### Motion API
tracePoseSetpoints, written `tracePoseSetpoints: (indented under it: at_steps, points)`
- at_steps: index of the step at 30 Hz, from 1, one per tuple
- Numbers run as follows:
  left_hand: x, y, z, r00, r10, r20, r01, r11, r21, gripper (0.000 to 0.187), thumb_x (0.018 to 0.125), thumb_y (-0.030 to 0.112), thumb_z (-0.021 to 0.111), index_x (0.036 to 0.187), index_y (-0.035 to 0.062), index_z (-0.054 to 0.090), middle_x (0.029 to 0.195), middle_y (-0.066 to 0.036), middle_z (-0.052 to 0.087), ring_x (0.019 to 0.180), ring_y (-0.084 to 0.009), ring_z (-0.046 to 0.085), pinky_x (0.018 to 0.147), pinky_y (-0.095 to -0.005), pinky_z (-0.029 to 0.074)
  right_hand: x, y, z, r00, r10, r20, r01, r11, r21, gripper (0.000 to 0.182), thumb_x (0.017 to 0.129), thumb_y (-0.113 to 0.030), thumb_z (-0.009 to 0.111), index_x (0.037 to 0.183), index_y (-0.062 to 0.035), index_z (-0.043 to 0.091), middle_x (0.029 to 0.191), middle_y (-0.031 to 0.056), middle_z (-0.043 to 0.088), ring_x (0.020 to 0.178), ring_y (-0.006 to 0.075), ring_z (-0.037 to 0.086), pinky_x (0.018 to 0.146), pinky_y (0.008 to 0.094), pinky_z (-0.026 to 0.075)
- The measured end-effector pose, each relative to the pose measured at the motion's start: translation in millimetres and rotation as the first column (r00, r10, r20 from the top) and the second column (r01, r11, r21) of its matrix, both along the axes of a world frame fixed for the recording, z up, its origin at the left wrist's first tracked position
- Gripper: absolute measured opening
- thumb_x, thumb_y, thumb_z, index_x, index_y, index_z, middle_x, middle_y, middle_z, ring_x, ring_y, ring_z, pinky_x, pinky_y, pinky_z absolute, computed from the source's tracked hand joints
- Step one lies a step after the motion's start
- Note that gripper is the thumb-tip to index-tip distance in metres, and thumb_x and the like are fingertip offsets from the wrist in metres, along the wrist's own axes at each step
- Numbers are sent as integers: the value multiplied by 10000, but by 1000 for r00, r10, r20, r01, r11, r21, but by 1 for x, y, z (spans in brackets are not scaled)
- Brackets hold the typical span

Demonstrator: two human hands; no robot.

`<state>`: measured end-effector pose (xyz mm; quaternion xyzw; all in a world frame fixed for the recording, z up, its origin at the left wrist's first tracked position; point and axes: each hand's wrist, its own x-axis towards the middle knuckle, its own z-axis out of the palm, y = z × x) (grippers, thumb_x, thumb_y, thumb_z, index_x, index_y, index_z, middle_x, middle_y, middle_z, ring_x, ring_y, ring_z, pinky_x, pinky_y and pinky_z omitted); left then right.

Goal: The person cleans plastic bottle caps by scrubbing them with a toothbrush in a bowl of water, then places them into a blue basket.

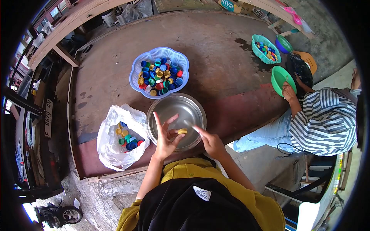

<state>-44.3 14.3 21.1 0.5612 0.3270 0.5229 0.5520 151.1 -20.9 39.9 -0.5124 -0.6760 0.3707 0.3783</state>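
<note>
My left hand (165, 141) pinches a yellow bottle cap (182, 131) between thumb and fingertip, the other fingers raised. Facing it, my right hand (212, 144) is closed on a slim pale tool (188, 123), its blurred end pointing at the cap; I cannot tell its kind. Both hands are above a round metal basin (197, 108). Just beyond the basin stands a blue-lilac plastic basket (135, 70) full of bottle caps in many colours. Left of the basin, a white plastic bag (109, 144) lies open with more coloured caps inside.
At the right, a person in a striped shirt (323, 119) holds a green bowl (278, 79). A turquoise basket (257, 54) of caps sits farther back. The brown table (216, 46) has a front edge close to my body. A wooden beam (77, 19) crosses the back left.
</note>
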Motion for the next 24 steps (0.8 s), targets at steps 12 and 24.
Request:
tracePoseSetpoints:
  at_steps: [12, 24]
  points:
    - [0, 2, -5, 994, 55, 99, -51, 998, -42, 1104, 776, -162, 566, 1386, 291, -236, 1334, -204, 348, 908, -194, 622, 782, -286, 531, -6, -5, -3, 993, 24, -115, -31, 997, -64, 401, 911, -39, 396, 1307, -76, 445, 1033, 250, 592, 904, 322, 630, 725, 289, 466]
    - [0, 5, -31, 938, 96, 332, -18, 972, -232, 970, 786, -119, 602, 1439, 156, -60, 1195, -184, 482, 963, -205, 607, 844, -300, 508, -20, -12, 1, 986, -43, -161, 38, 999, -37, 393, 925, -39, 375, 1315, -31, 423, 1133, 264, 556, 1040, 273, 598, 806, 270, 449]
